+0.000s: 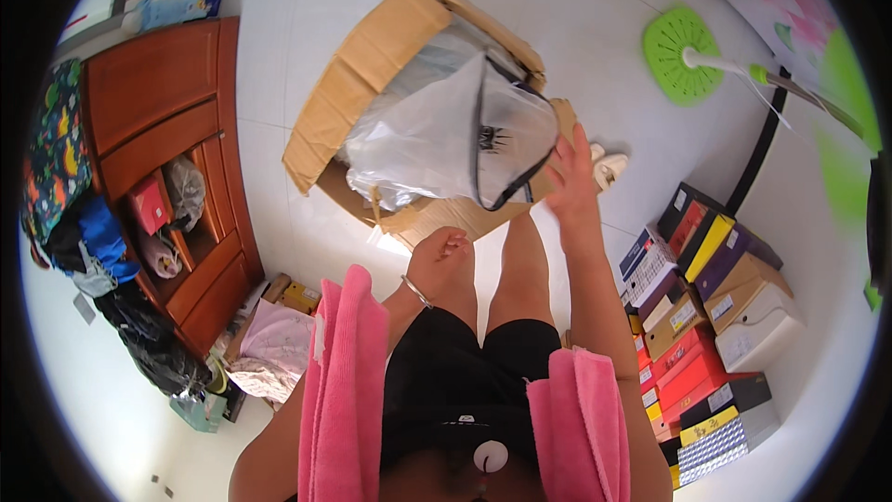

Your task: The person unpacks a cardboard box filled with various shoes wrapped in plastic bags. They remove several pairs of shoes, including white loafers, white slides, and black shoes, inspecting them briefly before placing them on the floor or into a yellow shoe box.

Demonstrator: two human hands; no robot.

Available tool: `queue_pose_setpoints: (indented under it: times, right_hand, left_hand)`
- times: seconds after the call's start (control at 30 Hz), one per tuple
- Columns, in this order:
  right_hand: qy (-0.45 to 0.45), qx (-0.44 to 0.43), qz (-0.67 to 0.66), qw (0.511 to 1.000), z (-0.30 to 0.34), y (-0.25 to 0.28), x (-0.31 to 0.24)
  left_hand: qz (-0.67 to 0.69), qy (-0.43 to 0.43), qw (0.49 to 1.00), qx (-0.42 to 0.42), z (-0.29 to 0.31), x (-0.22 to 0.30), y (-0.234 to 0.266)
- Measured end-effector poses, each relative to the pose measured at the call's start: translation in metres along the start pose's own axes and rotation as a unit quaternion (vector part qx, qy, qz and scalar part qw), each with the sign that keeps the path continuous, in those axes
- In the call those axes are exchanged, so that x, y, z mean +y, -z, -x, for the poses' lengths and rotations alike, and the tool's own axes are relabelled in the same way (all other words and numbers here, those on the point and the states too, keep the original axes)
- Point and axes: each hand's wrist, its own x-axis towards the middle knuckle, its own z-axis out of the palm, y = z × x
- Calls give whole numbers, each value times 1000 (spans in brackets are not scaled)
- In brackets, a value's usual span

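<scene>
An open cardboard box (372, 60) sits on the floor in front of me, its flaps spread. Inside lie crumpled clear plastic bags (404, 144). On top rests a clear zip bag (516, 121) with black edging and a dark print, leaning toward the box's right side. My right hand (573, 181) is at the right flap of the box, fingers bent around its edge beside the zip bag. My left hand (439, 258) hovers near the box's front edge, fingers curled in, with nothing visible in them. A bracelet circles the left wrist.
Stacked shoe boxes (683, 344) line the right wall. A green fly-swatter-shaped head (683, 54) on a pole stands at the far right. Beside the box lies a pale shoe (609, 167). A reddish wooden cabinet (153, 98) and a black plastic bag (144, 335) are at the left.
</scene>
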Motion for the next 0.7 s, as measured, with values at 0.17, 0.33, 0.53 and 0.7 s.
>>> queue_pose_setpoints:
  times: [0.17, 0.33, 0.53, 0.7]
  right_hand:
    - [-112, -170, 182, 962, -7, -37, -3]
    - [-171, -119, -10, 978, 12, -4, -28]
    - [-237, -95, -189, 948, 37, 16, -28]
    - [-278, -53, -200, 938, 49, 21, 5]
  left_hand:
    - [53, 6, 998, 13, 10, 2, 14]
    - [14, -23, 999, 23, 14, 2, 31]
    - [18, 13, 995, 100, 19, 31, 48]
    - [-85, -154, 935, 307, 43, 50, 98]
